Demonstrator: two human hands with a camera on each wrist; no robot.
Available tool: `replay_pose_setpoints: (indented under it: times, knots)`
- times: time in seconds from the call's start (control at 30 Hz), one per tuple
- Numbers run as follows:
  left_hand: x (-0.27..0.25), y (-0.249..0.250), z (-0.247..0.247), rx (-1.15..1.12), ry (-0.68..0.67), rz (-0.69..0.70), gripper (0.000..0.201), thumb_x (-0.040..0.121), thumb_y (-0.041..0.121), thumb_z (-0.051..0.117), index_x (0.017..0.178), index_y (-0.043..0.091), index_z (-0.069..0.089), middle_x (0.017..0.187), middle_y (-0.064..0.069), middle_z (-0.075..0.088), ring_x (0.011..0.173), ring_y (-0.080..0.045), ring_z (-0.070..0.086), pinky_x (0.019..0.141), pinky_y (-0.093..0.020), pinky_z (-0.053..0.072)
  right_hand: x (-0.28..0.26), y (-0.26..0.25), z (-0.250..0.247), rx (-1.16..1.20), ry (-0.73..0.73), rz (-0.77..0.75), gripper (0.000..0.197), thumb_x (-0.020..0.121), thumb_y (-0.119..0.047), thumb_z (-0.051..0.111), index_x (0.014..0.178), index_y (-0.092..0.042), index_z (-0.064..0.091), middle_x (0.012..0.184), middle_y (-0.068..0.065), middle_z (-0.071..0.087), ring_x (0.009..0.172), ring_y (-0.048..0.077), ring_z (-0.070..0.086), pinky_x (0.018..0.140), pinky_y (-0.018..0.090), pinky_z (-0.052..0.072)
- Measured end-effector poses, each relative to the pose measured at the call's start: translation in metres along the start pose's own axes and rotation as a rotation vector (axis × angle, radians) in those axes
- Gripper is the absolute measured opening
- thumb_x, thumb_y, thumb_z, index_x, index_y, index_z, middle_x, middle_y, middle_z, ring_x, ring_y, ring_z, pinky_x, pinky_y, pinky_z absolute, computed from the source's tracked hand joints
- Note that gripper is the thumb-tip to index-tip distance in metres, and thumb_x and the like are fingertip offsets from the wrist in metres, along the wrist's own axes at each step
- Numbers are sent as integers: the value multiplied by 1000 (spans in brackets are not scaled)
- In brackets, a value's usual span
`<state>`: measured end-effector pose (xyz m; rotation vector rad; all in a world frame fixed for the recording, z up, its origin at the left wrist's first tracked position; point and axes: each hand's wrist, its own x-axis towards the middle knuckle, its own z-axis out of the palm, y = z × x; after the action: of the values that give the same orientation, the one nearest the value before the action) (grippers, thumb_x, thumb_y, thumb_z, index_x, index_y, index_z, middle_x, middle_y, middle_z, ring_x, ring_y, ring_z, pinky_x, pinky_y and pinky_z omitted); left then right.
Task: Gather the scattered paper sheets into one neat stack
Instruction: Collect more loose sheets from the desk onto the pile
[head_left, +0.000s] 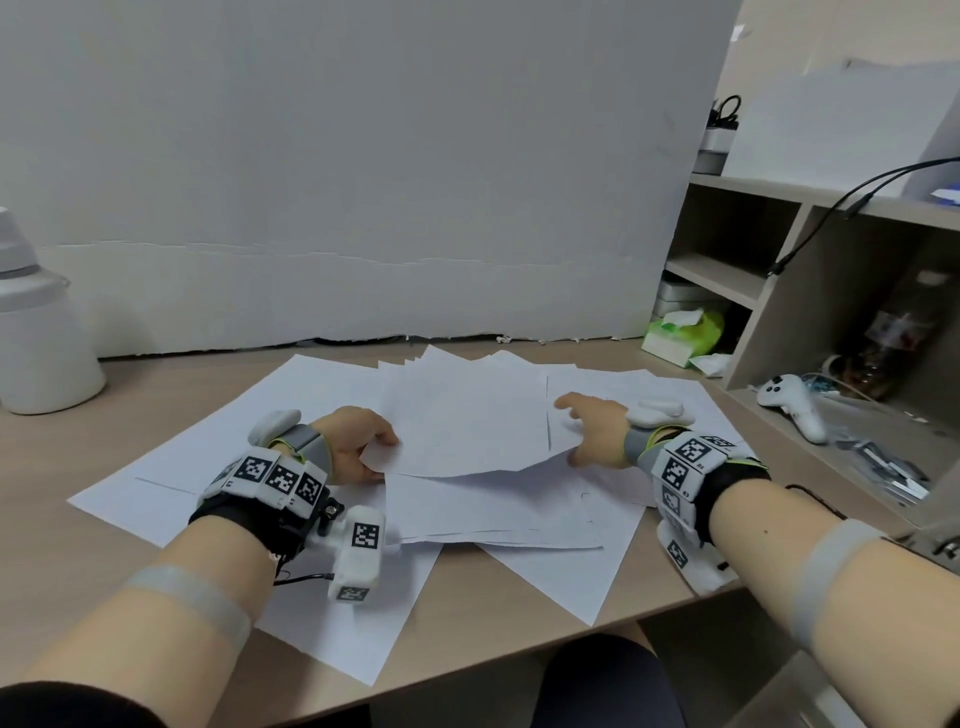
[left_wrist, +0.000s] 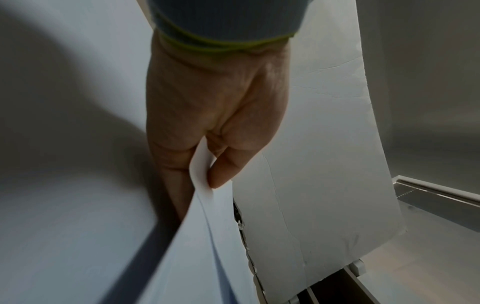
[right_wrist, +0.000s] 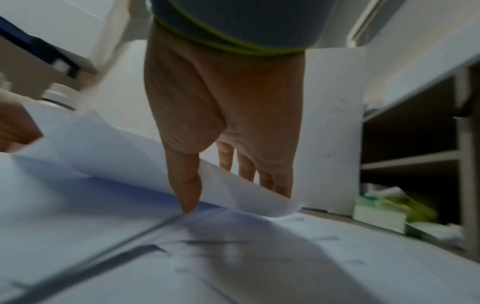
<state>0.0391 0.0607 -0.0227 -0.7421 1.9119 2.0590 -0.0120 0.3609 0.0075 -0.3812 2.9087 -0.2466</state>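
Sheets: partial stack (head_left: 467, 421) lifted btwn both hands, prob for squaring edges. L hand (head_left: 353, 447) pinches near-left corner, thumb on top. R hand (head_left: 597, 431) grips right edge, thumb under, fingers over. Approx 5 loose sheets (head_left: 156, 467) remain flat beneath/around hands; exact count unclear, overlapped.

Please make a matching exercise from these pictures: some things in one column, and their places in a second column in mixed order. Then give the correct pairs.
Things:
1. lifted sheets
2. white bottle
3. white controller
4. green tissue pack

Places:
A. far left of the desk
B. on the lowest shelf board, at the right
C. held between the left hand and the right hand
D. at the foot of the shelf unit, by the white board

Pairs: 1-C, 2-A, 3-B, 4-D
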Motion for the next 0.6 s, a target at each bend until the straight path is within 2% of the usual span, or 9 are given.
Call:
replay_pose_setpoints:
  times: [0.1, 0.2, 0.27, 0.33, 0.4, 0.53, 0.6]
  knots:
    - [0, -3, -2, -5, 9, -8, 30, 94, -11, 38, 122, -5, 49, 114, -25, 62, 93, -40, 65, 72, -49, 54, 1, 11, 4, 4, 35, 62, 51, 90, -22, 64, 138, -23, 47, 142, 2, 50, 123, 25, 52, 94, 26, 40]
    - [0, -5, -4, -23, 22, -24, 41, 93, -10, 39, 134, -7, 45, 131, -28, 59, 111, -43, 63, 79, -51, 55, 3, 11, 7, 24, 102, 110, 37, 91, -17, 61, 128, -20, 60, 135, 4, 57, 119, 25, 57, 86, 23, 40]
    - [0, -5, -4, -50, 30, -30, 44, 92, -10, 40, 136, -6, 45, 134, -28, 58, 112, -43, 63, 79, -51, 56, 3, 10, 4, 79, 132, 125, 32, 88, -19, 64, 119, -21, 65, 127, 5, 62, 110, 25, 61, 82, 24, 42]
    - [2, -5, -3, -71, 38, -29, 43, 92, -10, 40, 135, -6, 46, 134, -27, 58, 107, -43, 63, 80, -51, 56, 3, 9, 0, 80, 117, 111, 35, 87, -14, 65, 122, -19, 63, 126, 4, 61, 111, 24, 60, 84, 25, 45]
    - [3, -3, -2, -70, 46, -23, 39, 92, -8, 42, 131, -7, 47, 131, -28, 59, 103, -43, 63, 82, -51, 56, 1, 6, -2, 75, 87, 75, 41, 86, -8, 62, 126, -19, 59, 127, 3, 58, 111, 23, 58, 87, 28, 46]
    - [2, 0, 5, -60, 41, -43, 10, 91, -5, 49, 101, -1, 49, 102, -24, 64, 90, -39, 65, 86, -52, 56, -3, 0, 1, 223, -15, 2, 45, 82, 3, 56, 121, -20, 56, 101, -2, 64, 81, 17, 60, 71, 32, 56]
    - [0, 0, 8, -27, 22, -42, 9, 91, -5, 53, 98, -2, 51, 97, -23, 63, 86, -38, 64, 85, -51, 56, -3, -4, 2, 282, -50, -13, 43, 84, 6, 50, 120, -17, 55, 93, 0, 66, 72, 19, 62, 68, 32, 60]
